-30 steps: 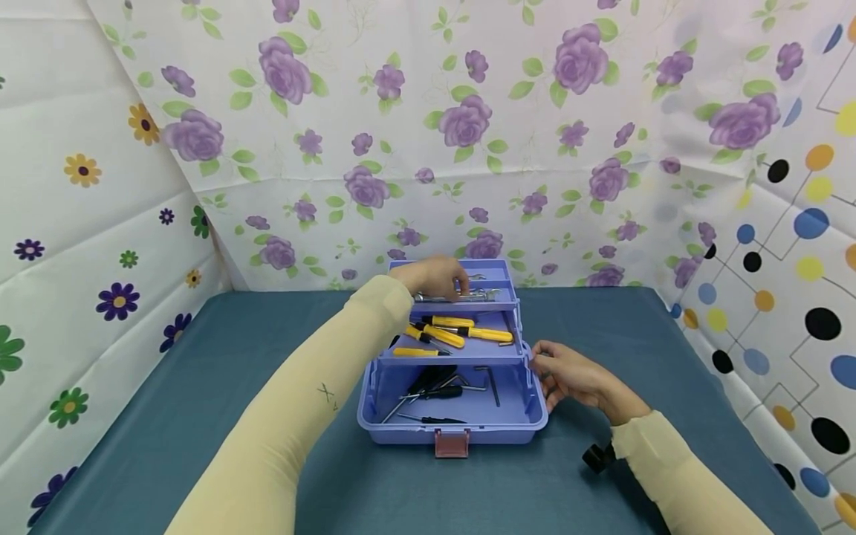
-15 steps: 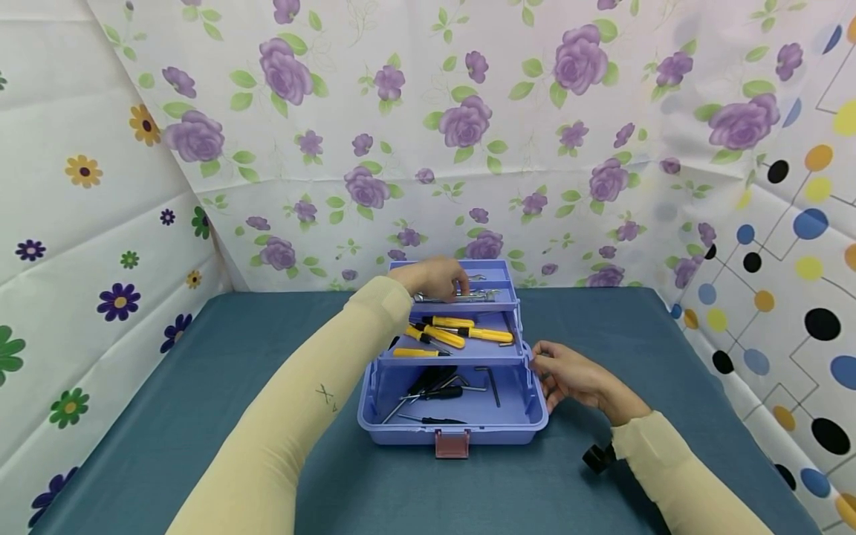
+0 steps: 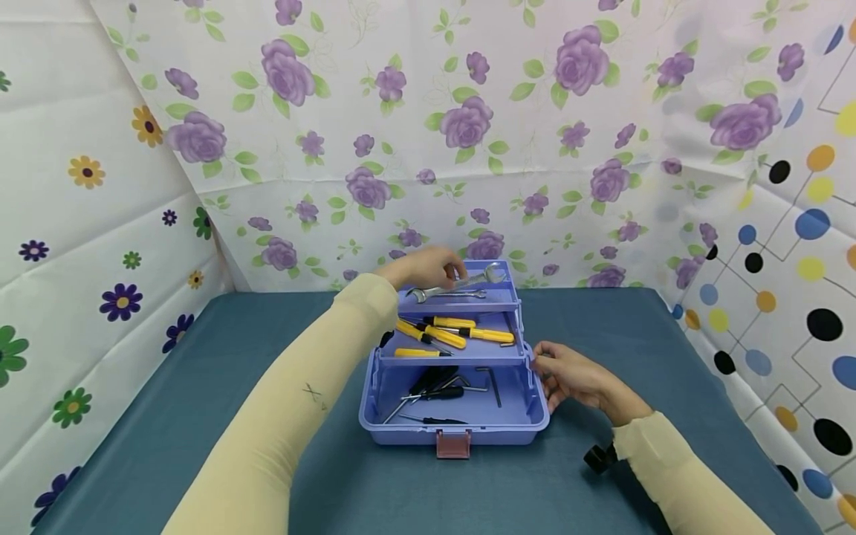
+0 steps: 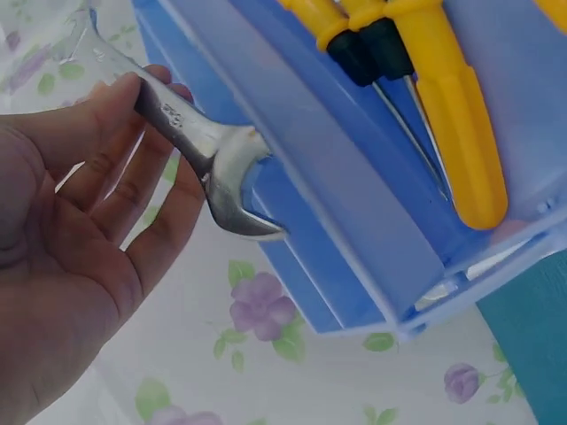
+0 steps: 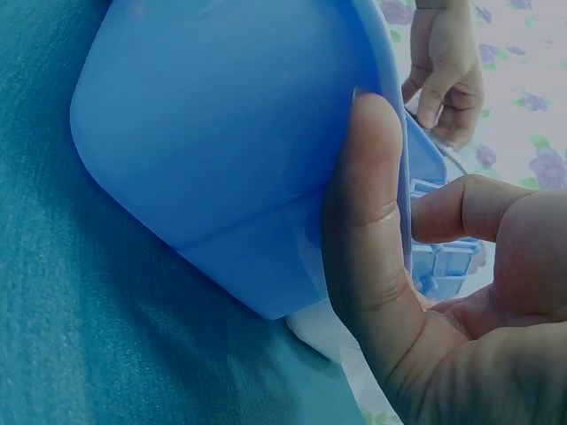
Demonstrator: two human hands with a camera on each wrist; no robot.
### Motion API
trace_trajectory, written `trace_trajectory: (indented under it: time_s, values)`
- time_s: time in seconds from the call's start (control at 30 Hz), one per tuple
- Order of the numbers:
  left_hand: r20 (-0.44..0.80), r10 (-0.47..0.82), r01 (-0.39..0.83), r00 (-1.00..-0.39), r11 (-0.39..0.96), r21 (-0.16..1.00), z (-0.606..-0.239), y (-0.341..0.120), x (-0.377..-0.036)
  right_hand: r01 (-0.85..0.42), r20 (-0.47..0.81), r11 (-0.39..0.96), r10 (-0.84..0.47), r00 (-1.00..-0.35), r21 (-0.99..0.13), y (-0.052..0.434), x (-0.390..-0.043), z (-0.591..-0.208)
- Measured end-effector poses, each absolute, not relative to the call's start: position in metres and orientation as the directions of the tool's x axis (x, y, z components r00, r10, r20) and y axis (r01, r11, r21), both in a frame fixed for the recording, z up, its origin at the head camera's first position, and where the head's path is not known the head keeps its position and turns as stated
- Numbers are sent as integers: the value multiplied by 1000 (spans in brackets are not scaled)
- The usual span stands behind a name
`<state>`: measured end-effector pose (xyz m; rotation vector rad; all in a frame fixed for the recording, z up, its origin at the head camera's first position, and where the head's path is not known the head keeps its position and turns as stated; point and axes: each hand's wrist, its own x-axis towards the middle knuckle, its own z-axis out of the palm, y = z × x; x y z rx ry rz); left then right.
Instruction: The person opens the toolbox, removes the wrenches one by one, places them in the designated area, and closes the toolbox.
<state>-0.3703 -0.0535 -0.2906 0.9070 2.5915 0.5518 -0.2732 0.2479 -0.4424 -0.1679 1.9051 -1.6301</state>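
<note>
My left hand (image 3: pixel 428 269) pinches a silver open-ended wrench (image 4: pixel 182 124) by its shank, between thumb and fingers. In the head view this wrench (image 3: pixel 478 279) is tilted above the top tray of an open blue-purple toolbox (image 3: pixel 401 435). A second, thinner wrench (image 3: pixel 468 294) shows below it in that tray. On the toolbox's right side, my right hand (image 3: pixel 576 377) grips the rim; the right wrist view has its digits on both faces of the box wall (image 5: pixel 230 133). Yellow-handled screwdrivers (image 3: pixel 487 335) lie in the middle tray.
Black-handled screwdrivers (image 3: pixel 441 392) and a hex key (image 3: pixel 495 388) lie in the toolbox's bottom compartment. A reddish latch (image 3: pixel 452 445) hangs at its front. Blue-green cloth (image 3: pixel 428 494) covers the table, and a floral sheet (image 3: pixel 414 111) hangs close behind the toolbox.
My left hand has risen slightly and lifted the wrench out of the top tray, its right end now higher. The right hand stays at the toolbox's side.
</note>
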Motion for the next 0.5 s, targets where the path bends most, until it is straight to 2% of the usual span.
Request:
trace_trajectory:
  time_s: [0.3, 0.5]
  values:
    - [-36, 597, 483, -801, 682, 550, -283, -69, -375, 289, -367, 231, -476, -800, -929, 248, -274, -442]
    - [2, 545, 411, -838, 630, 658, -279, -77, -376, 288, -367, 232, -474, -801, -929, 248, -274, -443]
